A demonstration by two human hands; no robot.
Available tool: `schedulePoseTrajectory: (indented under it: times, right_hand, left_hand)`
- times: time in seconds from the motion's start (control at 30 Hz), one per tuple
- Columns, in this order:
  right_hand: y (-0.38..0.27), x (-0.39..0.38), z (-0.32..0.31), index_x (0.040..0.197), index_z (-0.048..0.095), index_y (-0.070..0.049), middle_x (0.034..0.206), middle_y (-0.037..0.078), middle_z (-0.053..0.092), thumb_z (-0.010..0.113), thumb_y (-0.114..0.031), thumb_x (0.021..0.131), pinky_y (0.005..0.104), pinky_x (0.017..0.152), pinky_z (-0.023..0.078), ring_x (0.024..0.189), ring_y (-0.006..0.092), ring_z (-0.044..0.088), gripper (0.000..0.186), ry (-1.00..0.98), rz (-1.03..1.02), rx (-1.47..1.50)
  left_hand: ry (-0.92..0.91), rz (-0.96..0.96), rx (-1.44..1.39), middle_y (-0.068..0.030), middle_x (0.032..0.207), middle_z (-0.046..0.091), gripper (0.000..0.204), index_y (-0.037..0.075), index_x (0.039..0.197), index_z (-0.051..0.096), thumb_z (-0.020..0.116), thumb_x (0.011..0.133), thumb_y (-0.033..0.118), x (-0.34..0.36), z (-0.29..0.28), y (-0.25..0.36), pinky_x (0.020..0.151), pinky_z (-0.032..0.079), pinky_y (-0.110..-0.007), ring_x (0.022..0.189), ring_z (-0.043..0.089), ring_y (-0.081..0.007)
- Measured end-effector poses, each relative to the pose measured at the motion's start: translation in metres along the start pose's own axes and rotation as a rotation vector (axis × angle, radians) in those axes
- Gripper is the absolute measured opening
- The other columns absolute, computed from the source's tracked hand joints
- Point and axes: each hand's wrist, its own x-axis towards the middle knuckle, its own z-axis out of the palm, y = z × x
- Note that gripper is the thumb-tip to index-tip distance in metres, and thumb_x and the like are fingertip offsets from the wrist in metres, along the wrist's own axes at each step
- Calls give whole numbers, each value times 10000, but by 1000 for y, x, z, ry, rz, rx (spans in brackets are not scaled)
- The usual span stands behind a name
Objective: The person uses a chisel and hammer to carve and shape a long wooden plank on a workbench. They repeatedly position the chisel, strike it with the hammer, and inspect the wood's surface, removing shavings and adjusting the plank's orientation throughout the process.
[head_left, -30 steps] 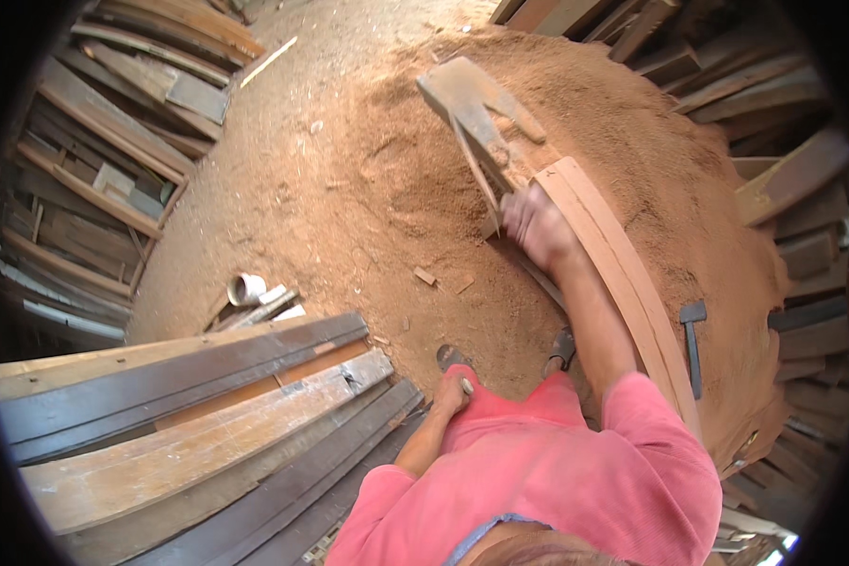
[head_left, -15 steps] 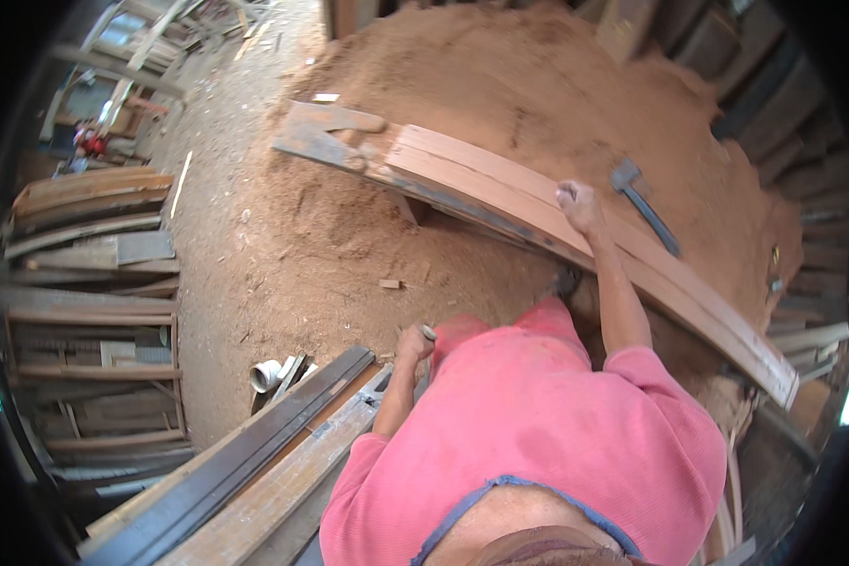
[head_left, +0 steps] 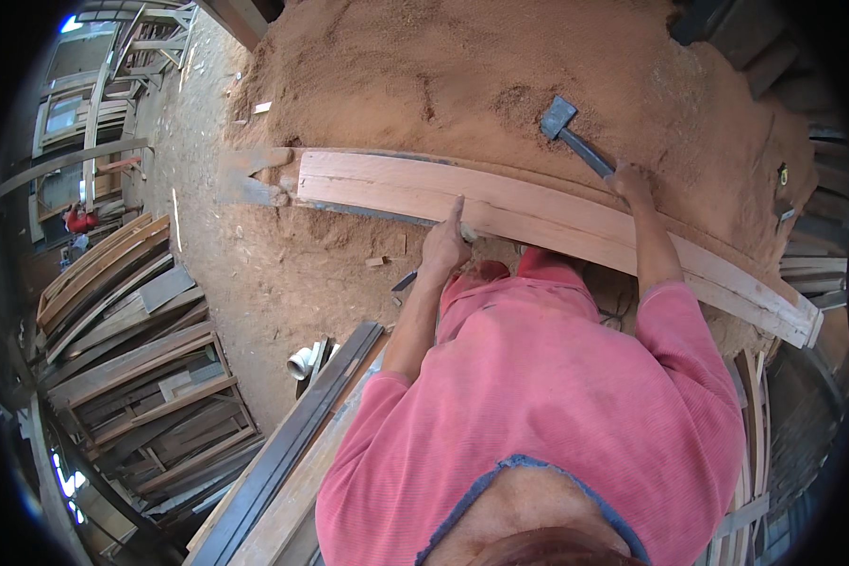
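A long, pale reddish wooden beam lies crosswise in front of me, with a lengthwise crack along its face. Beyond it, my right hand is closed around the handle end of a hammer with a blocky grey head and dark handle. The hammer head is over the sawdust, low or resting on it; I cannot tell which. My left hand is at the beam's near edge, index finger stretched toward the wood. Its other fingers are closed on what looks like a chisel, with a pale end and a dark end protruding.
Reddish sawdust covers the ground beyond the beam. Dark and pale planks lie at my lower left beside a white pipe fitting. Wooden frames are stacked at left, and more timber stands at right.
My right hand has left the beam's top and taken hold of the hammer handle. My left hand has come up from beside my leg to the beam's edge. The view has turned.
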Motion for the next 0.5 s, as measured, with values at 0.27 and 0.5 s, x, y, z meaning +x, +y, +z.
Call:
schedulePoseTrajectory:
  times: [0.27, 0.5]
  right_hand:
    - [-34, 27, -16, 1182, 626, 13, 1142, 254, 683, 733, -171, 803, 434, 912, 516, 1079, 359, 677, 436, -420, 1, 88]
    - [-57, 17, -66, 843, 652, -13, 643, 94, 653, 725, -123, 774, 365, 561, 513, 524, 180, 606, 149, -580, -119, 380]
  left_hand:
    - [-245, 91, 150, -287, 1018, 699, 903, 161, 1576, 299, 714, 774, 150, 29, 36, 27, 835, 548, -519, 963, 681, -454]
    - [-42, 154, -326, -226, 1022, 734, 486, 88, 1216, 647, 800, 779, 235, 68, -3, 29, 858, 582, -468, 993, 730, -338]
